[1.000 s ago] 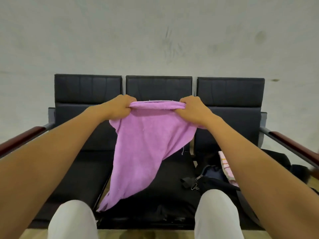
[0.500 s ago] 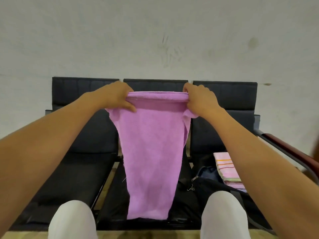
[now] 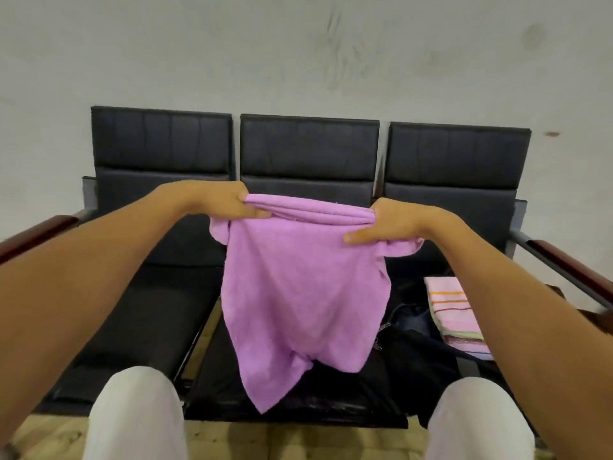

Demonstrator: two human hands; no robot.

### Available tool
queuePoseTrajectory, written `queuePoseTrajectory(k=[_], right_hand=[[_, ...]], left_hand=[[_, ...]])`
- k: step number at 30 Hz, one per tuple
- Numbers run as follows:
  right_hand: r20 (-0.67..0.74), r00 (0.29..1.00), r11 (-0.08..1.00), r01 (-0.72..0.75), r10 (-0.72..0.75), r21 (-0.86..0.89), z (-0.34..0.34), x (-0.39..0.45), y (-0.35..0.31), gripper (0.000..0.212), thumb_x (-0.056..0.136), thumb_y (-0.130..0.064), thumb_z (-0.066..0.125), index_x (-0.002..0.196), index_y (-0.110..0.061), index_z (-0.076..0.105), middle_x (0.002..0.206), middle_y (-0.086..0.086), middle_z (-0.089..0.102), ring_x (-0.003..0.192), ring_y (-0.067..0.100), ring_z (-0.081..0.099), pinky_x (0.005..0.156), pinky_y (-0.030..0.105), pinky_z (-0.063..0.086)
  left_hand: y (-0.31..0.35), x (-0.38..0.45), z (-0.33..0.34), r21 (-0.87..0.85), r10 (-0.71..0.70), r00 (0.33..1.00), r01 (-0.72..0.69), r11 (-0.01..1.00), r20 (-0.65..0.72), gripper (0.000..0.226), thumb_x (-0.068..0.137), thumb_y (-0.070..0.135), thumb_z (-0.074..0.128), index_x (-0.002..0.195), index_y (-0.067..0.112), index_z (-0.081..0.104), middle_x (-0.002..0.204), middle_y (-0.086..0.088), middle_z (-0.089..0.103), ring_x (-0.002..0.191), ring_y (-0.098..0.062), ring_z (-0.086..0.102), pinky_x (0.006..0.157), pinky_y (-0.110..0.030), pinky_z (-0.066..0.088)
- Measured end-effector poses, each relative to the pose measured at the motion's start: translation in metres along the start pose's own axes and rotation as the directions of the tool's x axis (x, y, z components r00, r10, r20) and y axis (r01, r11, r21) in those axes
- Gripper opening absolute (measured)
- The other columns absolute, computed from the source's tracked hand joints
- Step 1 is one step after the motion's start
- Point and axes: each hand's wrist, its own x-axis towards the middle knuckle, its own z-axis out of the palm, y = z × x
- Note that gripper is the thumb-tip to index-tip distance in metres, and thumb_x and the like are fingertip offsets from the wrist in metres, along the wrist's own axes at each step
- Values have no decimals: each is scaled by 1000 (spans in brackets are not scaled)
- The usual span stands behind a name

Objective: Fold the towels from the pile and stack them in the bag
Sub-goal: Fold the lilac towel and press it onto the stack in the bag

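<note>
Left hand (image 3: pixel 219 202): fingers pinched on towel's top edge, left end.
Right hand (image 3: pixel 394 224): fingers curled round top edge, right end.
Towel (image 3: pixel 298 293): purple, hanging in air over middle seat (image 3: pixel 215 386).
Bag (image 3: pixel 414 353): dark, open, on right seat.
Stack (image 3: pixel 454 313): folded striped towels, at bag's far side.

No readable text, labels, brands, numbers or signs anywhere in view.
</note>
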Motion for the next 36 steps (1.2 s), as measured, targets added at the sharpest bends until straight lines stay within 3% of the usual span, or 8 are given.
queuePoseTrajectory(k=[5,9,15,19,23,30,33,36], right_hand=[[236,966,994,-102,109,-39,28,26,9,30,72,-31,78,60,-12,57,53,10,58,44,23,43,54,30,45],[302,937,983,-147,174,-108,37,45,6,40,80,-21,71,51,-10,47,45,5,47,38,20,32,43,20,33],[-375,926,885,-203,35,-418,39,106,5,9,89,-4,55,95,-10,59,98,11,64,78,31,59,65,36,42],[-596,803,874,-277,-18,-399,14,133,0,19,85,6,56,96,-7,65,93,14,65,83,37,65,62,38,45],[-701,708,888,-264,-86,-376,-12,131,-4,17,87,9,52,86,-7,58,80,9,50,67,30,51,61,37,38],[-631,758,875,-183,-164,-447,11,101,12,12,87,1,53,89,-8,60,87,12,59,75,35,58,62,36,39],[-295,952,913,-43,-86,-405,32,83,21,2,80,-11,64,82,-10,64,71,3,63,65,25,60,58,31,46],[-32,998,970,42,-51,-241,62,67,29,19,75,-26,73,65,-14,62,62,0,64,56,18,60,49,24,45]], left_hand=[[-22,20,30,163,-135,968,101,981,213,44,63,52,85,78,13,74,75,3,72,70,-14,68,69,-28,56],[-39,46,46,259,-186,965,135,956,184,35,76,43,76,76,9,68,73,-3,66,63,-16,59,60,-25,49],[-37,85,34,327,-146,924,268,906,-352,17,85,25,59,82,9,56,79,-6,57,68,-26,55,63,-36,43],[-32,99,1,230,-90,761,304,925,-643,5,79,9,58,81,4,59,77,-12,50,69,-33,52,62,-38,42],[-25,93,-12,353,34,716,301,886,-697,7,82,10,58,79,5,62,67,-10,51,60,-29,48,59,-38,40],[-29,63,6,511,116,870,169,843,-480,5,80,11,59,76,10,58,62,-4,42,55,-23,44,56,-35,39],[-37,51,27,412,83,967,23,911,-239,18,86,27,61,76,13,63,69,-5,58,63,-23,58,61,-37,52],[-50,39,65,250,18,999,-30,968,49,36,84,46,68,72,12,63,71,-5,65,63,-21,62,61,-34,54]])
